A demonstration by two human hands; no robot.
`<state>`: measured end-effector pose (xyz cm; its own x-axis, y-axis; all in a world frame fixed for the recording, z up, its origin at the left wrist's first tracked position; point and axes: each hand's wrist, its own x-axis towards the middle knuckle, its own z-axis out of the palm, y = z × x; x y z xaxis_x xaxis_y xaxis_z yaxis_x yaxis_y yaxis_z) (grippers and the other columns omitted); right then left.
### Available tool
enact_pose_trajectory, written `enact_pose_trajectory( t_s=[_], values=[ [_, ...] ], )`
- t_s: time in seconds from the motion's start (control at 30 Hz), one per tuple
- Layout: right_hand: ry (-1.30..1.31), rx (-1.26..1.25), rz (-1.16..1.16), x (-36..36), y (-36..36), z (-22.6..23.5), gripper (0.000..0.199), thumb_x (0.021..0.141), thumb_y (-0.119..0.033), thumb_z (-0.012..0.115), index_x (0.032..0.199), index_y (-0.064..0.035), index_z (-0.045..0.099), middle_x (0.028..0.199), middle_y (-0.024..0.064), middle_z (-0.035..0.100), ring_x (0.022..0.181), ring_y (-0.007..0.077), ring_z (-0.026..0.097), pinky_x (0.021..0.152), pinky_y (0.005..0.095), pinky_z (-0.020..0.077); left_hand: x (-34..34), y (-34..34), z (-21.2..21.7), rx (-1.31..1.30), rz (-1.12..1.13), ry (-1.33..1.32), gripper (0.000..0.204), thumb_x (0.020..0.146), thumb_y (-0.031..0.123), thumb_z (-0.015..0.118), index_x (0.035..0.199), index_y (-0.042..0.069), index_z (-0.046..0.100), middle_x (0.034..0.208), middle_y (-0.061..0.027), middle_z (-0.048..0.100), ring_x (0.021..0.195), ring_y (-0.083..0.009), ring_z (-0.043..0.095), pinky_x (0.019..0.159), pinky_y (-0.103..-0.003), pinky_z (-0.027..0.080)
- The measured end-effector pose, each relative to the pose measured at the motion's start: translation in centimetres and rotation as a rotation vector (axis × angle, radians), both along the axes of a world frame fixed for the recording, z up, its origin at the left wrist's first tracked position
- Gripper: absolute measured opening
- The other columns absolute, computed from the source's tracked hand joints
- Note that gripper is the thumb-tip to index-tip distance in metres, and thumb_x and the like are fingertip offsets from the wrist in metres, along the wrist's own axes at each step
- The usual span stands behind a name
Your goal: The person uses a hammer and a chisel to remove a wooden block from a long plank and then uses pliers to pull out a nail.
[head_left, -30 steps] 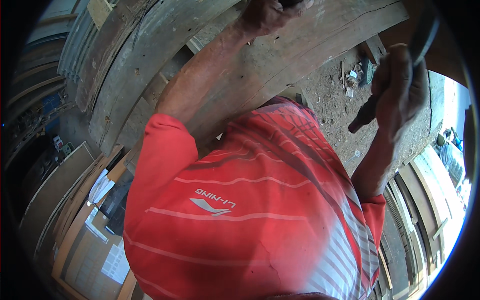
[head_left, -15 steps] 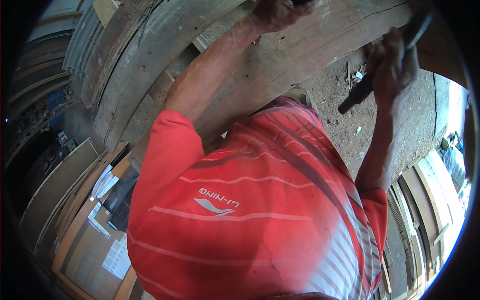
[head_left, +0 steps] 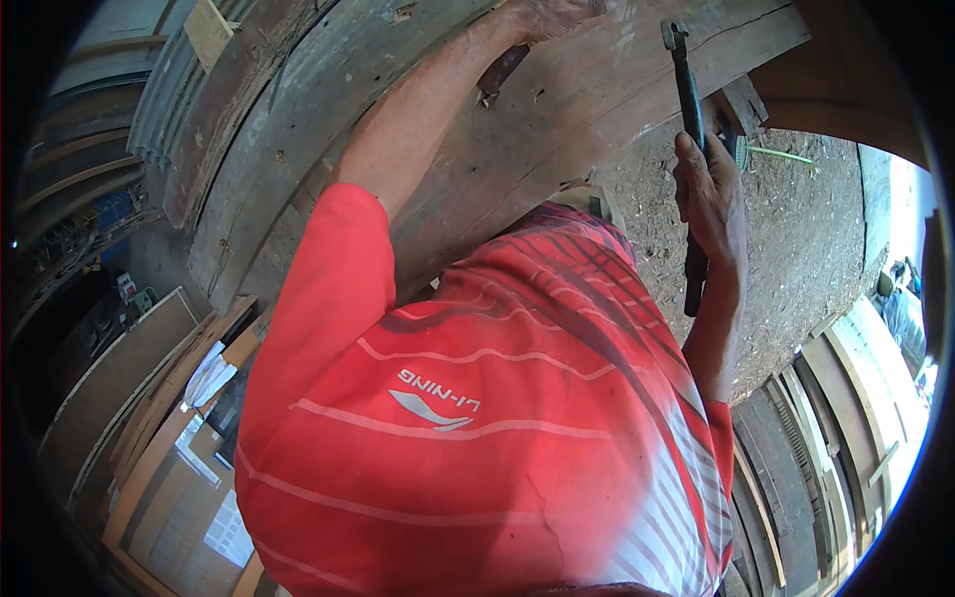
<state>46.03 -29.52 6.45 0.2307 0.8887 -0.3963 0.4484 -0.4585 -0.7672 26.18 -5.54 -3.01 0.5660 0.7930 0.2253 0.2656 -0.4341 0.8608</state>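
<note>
My right hand (head_left: 712,194) is closed around the black handle of a hammer (head_left: 689,109). The handle stands nearly upright, and its metal head is up over a wide weathered wooden plank (head_left: 557,129). My left arm reaches along the plank to the top edge of the view. There my left hand (head_left: 553,14) rests on the wood, left of the hammer head. It is partly cut off, so its grip is unclear. My red striped shirt (head_left: 477,428) fills the lower middle and hides what lies below.
More rough planks (head_left: 269,149) run beside the one under my hands. Bare dirt ground (head_left: 796,229) lies to the right. Flat boards and panels (head_left: 149,398) are stacked at lower left, and boards (head_left: 816,438) lie at lower right. Corrugated sheets (head_left: 164,90) are at upper left.
My right hand has swung the hammer from the right edge inward. The handle turned upright and the head now points at the plank. My left hand stays on the wood.
</note>
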Motion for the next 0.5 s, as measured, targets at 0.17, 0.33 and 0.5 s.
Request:
enact_pose_trajectory(
  t_s=[0.17,0.33,0.5],
  values=[
    [0.031,-0.052,-0.039,1.0,-1.4,-0.3,0.048,0.104,-0.052,0.056,0.09,-0.0064,0.056,0.064,-0.0025,0.047,0.056,0.0078,0.046,0.051,0.0283,0.0378,-2.3,3.3,-6.9,-0.42,-0.133,-0.249,0.03,0.099,0.035,0.067,0.117,0.012,0.063,0.093,-0.0033,0.066,0.081,-0.0106,0.063,0.07,-0.024,0.051],
    [0.164,-0.069,-0.154,2.5,-3.6,-1.8,0.041,0.104,-0.047,0.058,0.092,-0.0081,0.055,0.063,-0.0045,0.046,0.053,0.005,0.044,0.046,0.0247,0.0352,-6.9,-3.8,5.8,-0.642,0.032,0.0,0.034,0.1,0.044,0.067,0.092,0.012,0.058,0.067,0.003,0.053,0.058,-0.0078,0.052,0.053,-0.026,0.042],
    [0.116,-0.107,-0.119,2.9,-3.6,-3.5,0.04,0.104,-0.046,0.059,0.092,-0.0079,0.056,0.065,-0.0044,0.047,0.053,0.0055,0.045,0.047,0.0248,0.0358,-9.7,-8.1,7.6,-0.394,0.421,-0.341,0.039,0.1,0.044,0.066,0.08,0.012,0.055,0.066,0.0032,0.05,0.056,-0.0081,0.049,0.052,-0.027,0.04]
  ],
)
